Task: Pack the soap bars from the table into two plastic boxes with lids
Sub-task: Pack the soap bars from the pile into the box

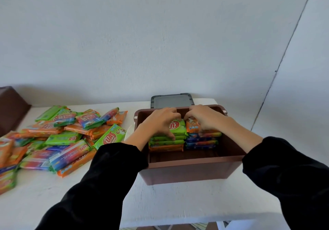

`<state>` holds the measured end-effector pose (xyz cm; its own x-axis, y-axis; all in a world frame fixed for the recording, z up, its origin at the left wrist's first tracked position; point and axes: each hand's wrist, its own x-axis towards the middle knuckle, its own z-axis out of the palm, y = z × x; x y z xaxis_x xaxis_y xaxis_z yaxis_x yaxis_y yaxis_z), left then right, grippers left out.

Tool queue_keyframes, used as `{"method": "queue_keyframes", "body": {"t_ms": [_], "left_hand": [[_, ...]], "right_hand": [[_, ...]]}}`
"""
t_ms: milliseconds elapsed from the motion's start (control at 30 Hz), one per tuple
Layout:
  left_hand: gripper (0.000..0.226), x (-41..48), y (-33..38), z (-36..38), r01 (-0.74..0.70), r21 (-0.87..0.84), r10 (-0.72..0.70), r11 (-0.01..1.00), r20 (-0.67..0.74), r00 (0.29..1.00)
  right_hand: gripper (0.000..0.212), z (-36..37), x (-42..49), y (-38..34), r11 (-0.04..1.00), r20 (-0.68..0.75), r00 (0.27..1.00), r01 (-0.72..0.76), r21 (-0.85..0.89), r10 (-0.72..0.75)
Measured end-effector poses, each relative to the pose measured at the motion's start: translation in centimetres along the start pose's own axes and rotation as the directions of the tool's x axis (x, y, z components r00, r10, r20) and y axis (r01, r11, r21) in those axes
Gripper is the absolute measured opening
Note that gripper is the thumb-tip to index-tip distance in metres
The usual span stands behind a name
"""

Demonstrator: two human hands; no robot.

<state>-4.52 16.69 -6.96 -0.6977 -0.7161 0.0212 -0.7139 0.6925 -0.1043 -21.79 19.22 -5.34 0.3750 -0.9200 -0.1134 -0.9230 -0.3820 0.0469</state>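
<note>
Both hands are down in the brown box (187,169). The left hand (160,121) curls round the green soap bar (178,129) topping the left stack, and the right hand (204,119) grips the orange soap bar (191,127) topping the right stack. Box floor shows nearer than the stacks. Loose soap bars (62,137) are heaped to the left.
</note>
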Motion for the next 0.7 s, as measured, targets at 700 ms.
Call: {"method": "queue_keyframes", "body": {"t_ms": [700], "left_hand": [[0.022,-23.8,-16.0,0.9,0.542,-0.601,-0.764,0.588,-0.192,0.616]], "right_hand": [[0.047,-5.1,12.2,-20.6,0.814,-0.189,0.830,0.554,0.175,-0.524]]}}
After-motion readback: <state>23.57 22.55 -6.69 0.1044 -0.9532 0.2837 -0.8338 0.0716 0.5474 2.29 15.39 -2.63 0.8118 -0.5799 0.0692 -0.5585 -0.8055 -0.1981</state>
